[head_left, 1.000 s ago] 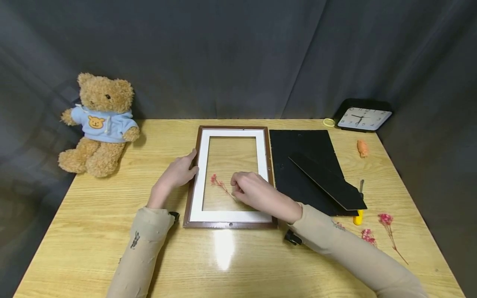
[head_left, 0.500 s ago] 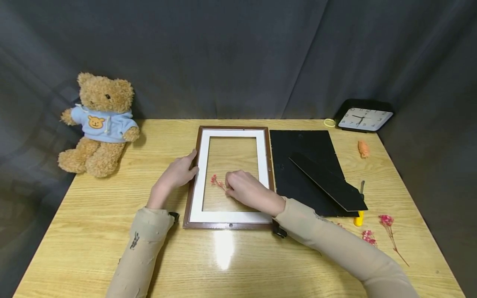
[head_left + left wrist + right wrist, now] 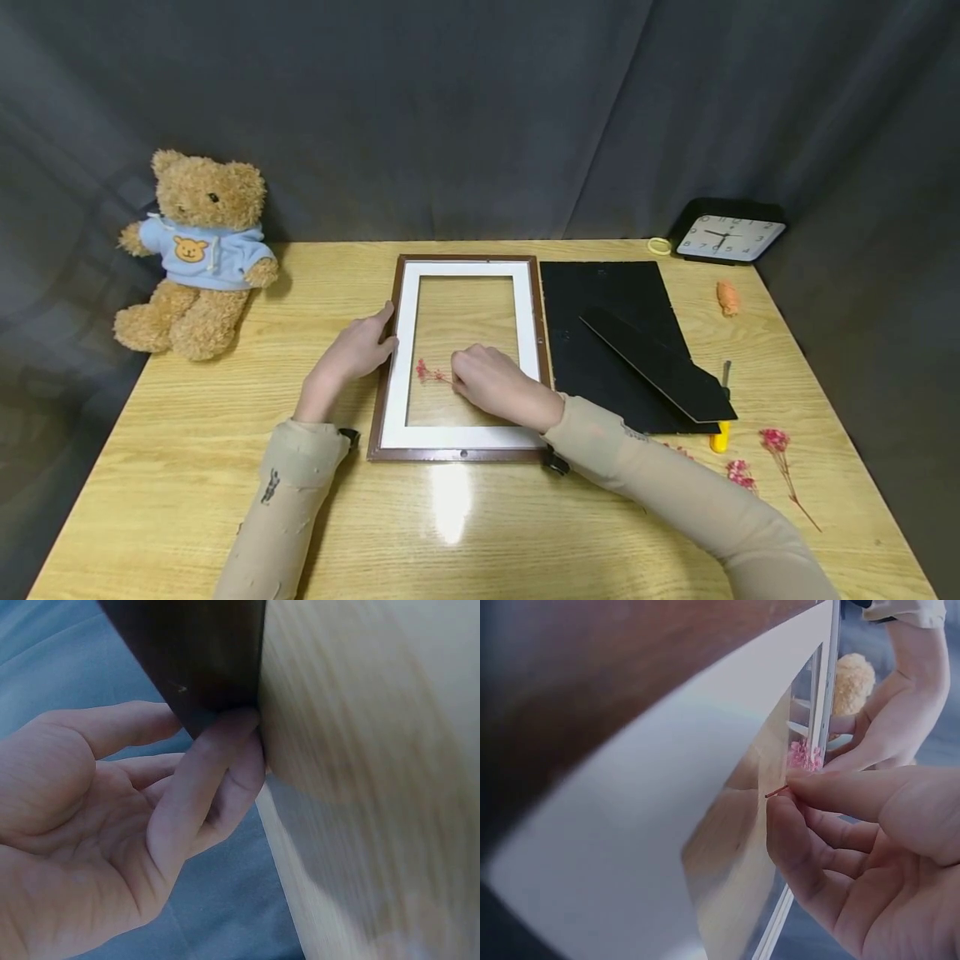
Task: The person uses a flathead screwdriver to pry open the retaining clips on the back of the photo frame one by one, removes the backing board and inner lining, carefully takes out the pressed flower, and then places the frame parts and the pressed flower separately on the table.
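A brown picture frame (image 3: 463, 454) with a white mat (image 3: 408, 350) lies on the wooden table. My left hand (image 3: 352, 346) holds its left edge; in the left wrist view, thumb and fingers meet the dark frame side (image 3: 202, 660). Over the frame's opening, my right hand (image 3: 491, 383) pinches a thin sprig of pink dried flowers (image 3: 429, 373), its blossoms pointing left. In the right wrist view, the stem's end (image 3: 776, 792) shows between thumb and forefinger. The curled fingers hide part of the stem in the head view.
Right of the frame lies a black backing board (image 3: 611, 287) with its stand flap (image 3: 660, 367) raised. Beyond are a yellow-handled screwdriver (image 3: 720, 437), more dried flowers (image 3: 780, 454), an orange object (image 3: 727, 297), a yellow ring (image 3: 659, 246) and a clock (image 3: 731, 237). A teddy bear (image 3: 206, 250) sits left.
My right hand has moved left over the frame and gripped the sprig's stem. The blossoms have shifted slightly left and down, and the sprig lies more level. The left hand stays put.
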Demonstrator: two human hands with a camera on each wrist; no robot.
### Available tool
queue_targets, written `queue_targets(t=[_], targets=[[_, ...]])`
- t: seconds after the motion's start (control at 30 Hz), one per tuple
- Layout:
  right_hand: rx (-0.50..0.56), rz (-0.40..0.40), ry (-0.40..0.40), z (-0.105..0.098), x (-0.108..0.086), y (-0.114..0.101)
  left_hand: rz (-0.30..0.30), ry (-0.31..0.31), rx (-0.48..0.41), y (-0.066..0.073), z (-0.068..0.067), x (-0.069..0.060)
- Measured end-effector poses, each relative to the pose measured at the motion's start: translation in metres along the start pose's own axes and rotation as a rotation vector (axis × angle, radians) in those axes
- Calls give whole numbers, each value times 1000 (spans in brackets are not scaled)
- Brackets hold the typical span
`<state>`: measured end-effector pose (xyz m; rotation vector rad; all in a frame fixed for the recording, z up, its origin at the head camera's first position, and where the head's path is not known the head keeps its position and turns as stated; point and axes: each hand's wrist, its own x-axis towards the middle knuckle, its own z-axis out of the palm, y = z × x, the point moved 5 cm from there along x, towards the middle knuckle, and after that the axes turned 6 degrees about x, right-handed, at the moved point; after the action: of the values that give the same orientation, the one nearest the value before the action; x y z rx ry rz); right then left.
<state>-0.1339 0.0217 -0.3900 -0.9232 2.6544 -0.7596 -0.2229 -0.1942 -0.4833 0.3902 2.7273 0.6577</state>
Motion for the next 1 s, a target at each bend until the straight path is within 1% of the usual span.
queue_targets(t=[0.13,0.2,0.27,0.33,0.4,0.47,0.5,0.57,0.6,0.63,0.67,0.7,0.73,0.87,0.93,1.0], targets=[[21,-5,-10,0,-1,-1,-9,-10,-6,16,-11,-12],[35,-7,-14,-2,-2,-1,-4,-20,-8,32,-20,-22],[43,-3,-13,-6,-5,-3,-7,-16,-14,44,-27,-29],[51,7,-8,-11,-8,-4,-7,-29,-20,55,-34,-35],[45,21,8,-19,-12,-6,-12,-34,-21,55,-34,-34],[46,25,24,-27,-17,-7,-14,-24,-18,49,-31,-31],[49,27,33,-31,-21,-7,-12,-14,-14,43,-27,-27],[53,24,55,-39,-30,-8,-11,-13,-4,43,-28,-28],[57,25,65,-42,-35,-8,-11,-19,-7,49,-31,-31],[60,26,73,-45,-41,-8,-12,-19,-4,51,-32,-32],[59,31,84,-48,-46,-7,9,-25,-9,45,-29,-28],[56,31,96,-51,-52,-5,27,-17,-14,38,-26,-25],[56,34,105,-53,-58,-4,22,-31,-17,45,-30,-29],[65,59,133,-60,-83,5,22,-36,-29,46,-30,-30],[80,82,144,-63,-98,10,-21,-54,-19,66,-40,-42],[83,103,158,-65,-113,15,-33,-64,-23,65,-39,-43]])
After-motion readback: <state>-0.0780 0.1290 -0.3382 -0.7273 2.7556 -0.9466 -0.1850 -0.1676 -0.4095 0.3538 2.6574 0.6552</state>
